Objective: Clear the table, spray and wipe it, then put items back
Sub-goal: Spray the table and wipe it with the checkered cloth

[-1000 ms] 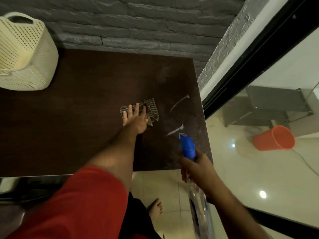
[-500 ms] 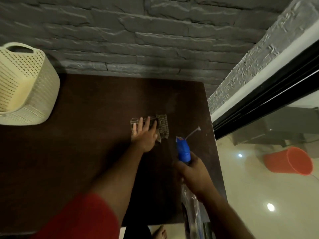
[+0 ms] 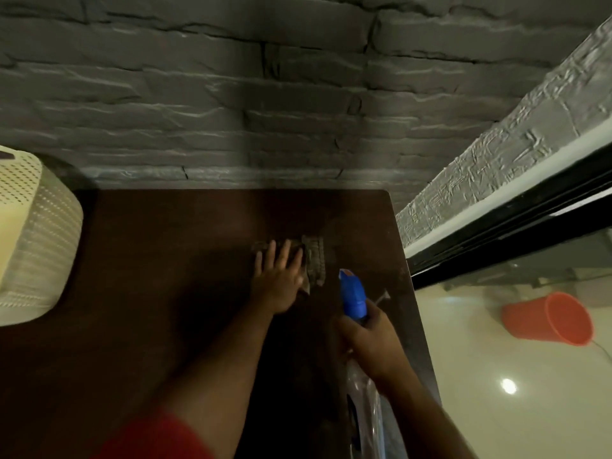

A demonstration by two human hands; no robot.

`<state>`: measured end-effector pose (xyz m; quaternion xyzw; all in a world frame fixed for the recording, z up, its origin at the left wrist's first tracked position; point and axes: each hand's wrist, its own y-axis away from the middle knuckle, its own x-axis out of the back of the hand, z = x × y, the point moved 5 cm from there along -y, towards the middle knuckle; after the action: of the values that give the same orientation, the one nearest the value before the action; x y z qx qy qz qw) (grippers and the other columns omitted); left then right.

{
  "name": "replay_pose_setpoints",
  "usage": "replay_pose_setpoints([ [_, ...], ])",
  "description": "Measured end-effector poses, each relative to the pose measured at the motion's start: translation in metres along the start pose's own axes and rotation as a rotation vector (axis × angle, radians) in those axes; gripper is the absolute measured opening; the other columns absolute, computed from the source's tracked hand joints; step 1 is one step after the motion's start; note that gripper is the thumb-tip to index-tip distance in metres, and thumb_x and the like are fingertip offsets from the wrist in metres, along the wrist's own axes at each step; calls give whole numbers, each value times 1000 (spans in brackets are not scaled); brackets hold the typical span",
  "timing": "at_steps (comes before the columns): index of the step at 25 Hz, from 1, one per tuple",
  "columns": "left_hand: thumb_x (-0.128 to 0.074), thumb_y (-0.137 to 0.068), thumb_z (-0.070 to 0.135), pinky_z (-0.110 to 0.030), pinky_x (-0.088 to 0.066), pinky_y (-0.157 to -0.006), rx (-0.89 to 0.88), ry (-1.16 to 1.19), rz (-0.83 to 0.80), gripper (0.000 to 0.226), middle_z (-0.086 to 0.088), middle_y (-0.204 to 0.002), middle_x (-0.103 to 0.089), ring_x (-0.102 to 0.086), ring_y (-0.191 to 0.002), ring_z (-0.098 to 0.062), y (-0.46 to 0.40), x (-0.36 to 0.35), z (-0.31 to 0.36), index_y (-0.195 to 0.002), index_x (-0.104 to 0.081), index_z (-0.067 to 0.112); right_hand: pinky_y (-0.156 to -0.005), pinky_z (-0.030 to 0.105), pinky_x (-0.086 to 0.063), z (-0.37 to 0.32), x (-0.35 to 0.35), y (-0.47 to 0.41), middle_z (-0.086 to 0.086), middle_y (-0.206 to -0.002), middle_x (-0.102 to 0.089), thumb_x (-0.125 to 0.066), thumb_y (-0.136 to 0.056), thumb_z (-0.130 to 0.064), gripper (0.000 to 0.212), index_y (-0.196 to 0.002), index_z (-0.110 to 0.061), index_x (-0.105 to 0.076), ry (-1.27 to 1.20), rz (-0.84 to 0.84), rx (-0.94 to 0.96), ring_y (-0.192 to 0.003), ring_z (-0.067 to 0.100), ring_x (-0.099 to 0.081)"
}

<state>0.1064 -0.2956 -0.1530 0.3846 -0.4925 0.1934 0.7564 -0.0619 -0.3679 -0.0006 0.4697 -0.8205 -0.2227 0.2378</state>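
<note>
Head view, spray bottle (image 3: pixel 359 359) nozzle toward wall (image 3: pixel 231 94)

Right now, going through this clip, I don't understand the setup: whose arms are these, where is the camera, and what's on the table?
There is no machine here. A person wears a wide-angle camera on the head, looking down at their own arms. The left hand presses flat on a striped cloth lying on the dark table. The right hand grips a clear spray bottle with a blue nozzle. A cream basket stands at the table's left. An orange bucket lies on the floor beyond.
</note>
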Motion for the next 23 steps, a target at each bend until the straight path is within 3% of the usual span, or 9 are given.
replay_pose_setpoints([
  [4, -23, -102, 43, -54, 9, -116, 70, 48, -16, 58, -2, -162, 15, 19, -147, -31, -47, 16, -7, -154, 0, 31, -48, 23, -51, 2, -1, -4, 9, -66, -60, -64, -84, -3, 20, -99, -13, -56, 5, 13, -28, -47, 13, -56],
  [8, -41, -97, 43, -58, -4, -116, -57, 48, 126, 63, -6, -163, -4, 2, -149, -35, 35, -19, 15, -153, -15, 30, -54, 25, -54, -6, -5, -12, 9, -72, -64, -64, -85, -8, 21, -104, -13, -56, 13, -27, -15, -55, 17, -59],
  [10, -50, -93, 43, -58, -9, -115, -80, 38, 113, 65, -7, -162, -14, -5, -148, -34, 64, -31, 18, -152, -24, 29, -56, 27, -54, -9, -6, -19, 8, -74, -65, -66, -84, -12, 22, -103, -15, -56, 6, -20, -6, -57, 18, -60],
  [14, -32, -101, 43, -54, 4, -117, -82, -2, 76, 60, -1, -163, 8, 13, -148, -30, -1, -3, 8, -154, -7, 33, -55, 28, -54, -3, -8, -21, 5, -68, -64, -67, -68, -26, 40, -105, -14, -56, -11, -7, -46, -54, 17, -60],
  [18, -25, -102, 44, -54, 6, -118, 54, 52, 11, 59, -1, -162, 14, 18, -147, -30, -76, 27, 0, -155, -2, 32, -58, 32, -52, 6, -7, -17, 6, -66, -64, -70, -74, -21, 34, -105, -16, -57, 3, 24, -67, -54, 18, -59],
  [23, -38, -98, 42, -57, -6, -118, -82, 35, 123, 62, -5, -163, -2, 6, -149, -33, 25, -10, 23, -154, -13, 30, -57, 30, -53, 5, 0, -15, 6, -67, -65, -67, -83, -7, 23, -101, -17, -57, -17, 18, -69, -53, 16, -60],
])
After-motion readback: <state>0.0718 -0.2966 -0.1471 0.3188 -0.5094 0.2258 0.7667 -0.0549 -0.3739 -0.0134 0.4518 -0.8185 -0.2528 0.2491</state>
